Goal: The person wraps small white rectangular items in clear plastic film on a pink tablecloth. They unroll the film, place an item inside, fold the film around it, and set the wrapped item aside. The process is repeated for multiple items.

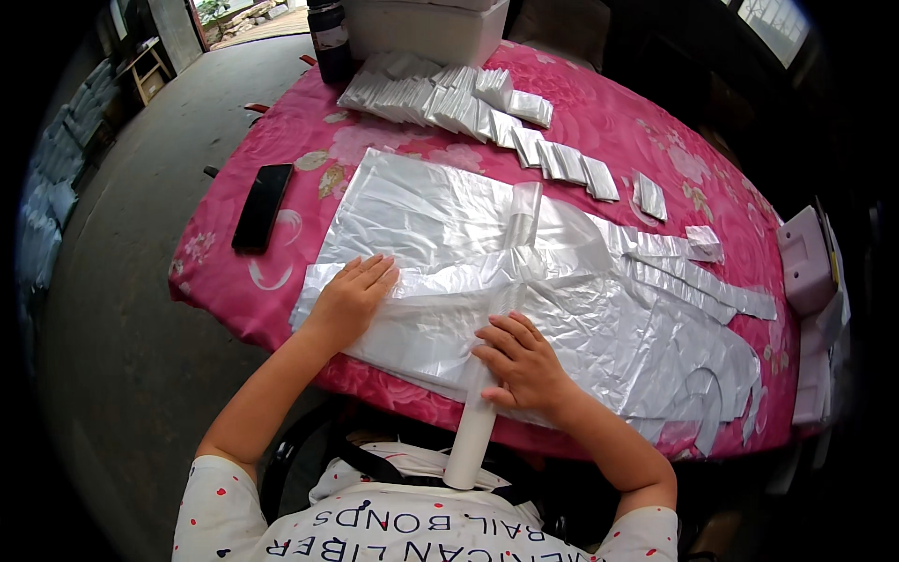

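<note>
A stack of silvery, see-through plastic bags [421,201] lies spread over the table. Across it runs a long pale tube [473,436], its near end jutting past the table edge towards my body. A fold of film crosses the tube midway, and its far end [524,211] looks clear. My left hand [356,295] lies flat on a folded band of the plastic, fingers stretched out together. Over the tube rests my right hand [520,361], fingers slightly bent and apart, thumb on the tube's near part. Its palm side is hidden.
Small folded plastic packets [403,89] stand in rows at the back. A black phone [262,208] lies left on the pink flowered tablecloth [225,281]. Behind are a dark bottle [331,42] and a white bin [426,33]. Pinkish-white containers [807,262] stand at the right edge.
</note>
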Tool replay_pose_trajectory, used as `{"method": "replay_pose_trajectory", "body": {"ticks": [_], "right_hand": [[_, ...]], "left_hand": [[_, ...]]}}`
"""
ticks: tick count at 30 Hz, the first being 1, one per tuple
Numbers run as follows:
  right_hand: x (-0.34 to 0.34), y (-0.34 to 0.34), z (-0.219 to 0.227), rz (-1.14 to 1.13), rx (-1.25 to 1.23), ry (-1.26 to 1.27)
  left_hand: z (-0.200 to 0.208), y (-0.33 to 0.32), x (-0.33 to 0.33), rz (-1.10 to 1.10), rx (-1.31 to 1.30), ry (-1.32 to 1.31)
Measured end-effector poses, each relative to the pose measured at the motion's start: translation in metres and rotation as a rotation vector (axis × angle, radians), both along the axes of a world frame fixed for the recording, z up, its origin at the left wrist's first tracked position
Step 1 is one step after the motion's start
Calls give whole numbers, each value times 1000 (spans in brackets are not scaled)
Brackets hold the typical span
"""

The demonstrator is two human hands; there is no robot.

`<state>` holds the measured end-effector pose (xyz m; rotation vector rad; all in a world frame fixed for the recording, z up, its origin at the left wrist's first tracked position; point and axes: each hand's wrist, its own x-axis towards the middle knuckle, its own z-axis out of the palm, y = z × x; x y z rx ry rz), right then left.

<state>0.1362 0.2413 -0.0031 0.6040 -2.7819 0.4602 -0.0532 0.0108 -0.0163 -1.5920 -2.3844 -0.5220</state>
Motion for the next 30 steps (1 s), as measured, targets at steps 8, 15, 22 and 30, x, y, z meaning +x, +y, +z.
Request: {"method": "replay_pose_trajectory", "body": {"ticks": [8, 15, 22, 30], "right_hand": [[-6, 49, 5, -438, -33, 198], [-59, 92, 0, -527, 62, 239], [-47, 155, 27, -932, -574, 471], [114, 306, -34, -1688, -529, 513]], "left_hand": [[0, -5, 10, 103, 102, -143], [-13, 1, 15, 249, 157, -149], [-22, -8, 13, 287, 172, -135], [-11, -10, 13, 209, 226, -203]]}}
